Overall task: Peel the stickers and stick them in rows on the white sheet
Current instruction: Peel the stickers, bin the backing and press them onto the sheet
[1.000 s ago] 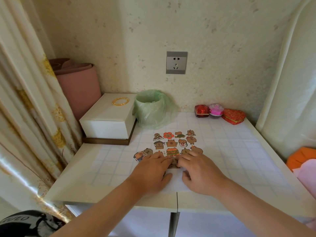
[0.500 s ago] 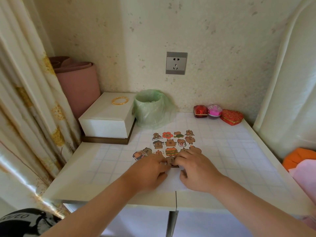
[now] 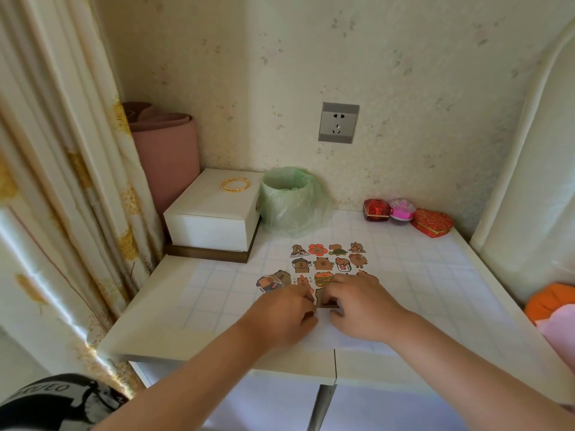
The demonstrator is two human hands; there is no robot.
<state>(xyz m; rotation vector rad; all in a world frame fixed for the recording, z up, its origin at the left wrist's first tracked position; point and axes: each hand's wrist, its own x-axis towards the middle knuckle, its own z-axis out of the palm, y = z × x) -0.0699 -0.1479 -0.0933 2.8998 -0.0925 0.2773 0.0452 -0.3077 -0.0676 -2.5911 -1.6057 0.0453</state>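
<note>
White sheet [image 3: 329, 335] shows nearly three rows of stickers [image 3: 323, 262]. I see left hand [image 3: 280, 315] and right hand [image 3: 361, 309] both pinching a brown sticker [image 3: 323, 297]; loose stickers [image 3: 273, 279] wait beside.

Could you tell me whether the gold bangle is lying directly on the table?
No, the gold bangle lies on top of the white box, beside the green-lined bin.

Soft daylight falls on a cream, speckled wall [image 3: 404, 73] bearing a grey socket [image 3: 338, 122], with a pale gold-flowered curtain [image 3: 56, 150] hanging at the left, a white padded panel [image 3: 529, 181] rising at the right, and a white grid-topped table [image 3: 435, 275] set against the wall.
</note>
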